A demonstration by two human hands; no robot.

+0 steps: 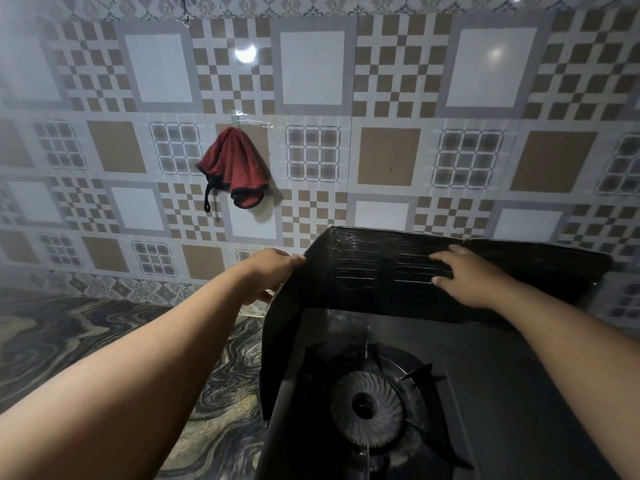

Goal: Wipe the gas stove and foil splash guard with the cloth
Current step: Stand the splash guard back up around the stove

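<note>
A dark gas stove [485,410] fills the lower right, its round burner [367,407] under a pan support. The foil splash guard [374,271] stands folded around the stove's back and left side and looks dark here. My left hand [268,271] grips the guard's left corner edge, fingers curled over it. My right hand [467,277] lies flat against the guard's back panel with straight fingers. A red cloth [235,168] with black trim hangs from a hook on the tiled wall, above and left of the guard, apart from both hands.
The patterned tile wall [388,154] runs close behind the guard. A marbled dark countertop [104,341] stretches left of the stove. A clear adhesive hook strip [251,119] holds the cloth.
</note>
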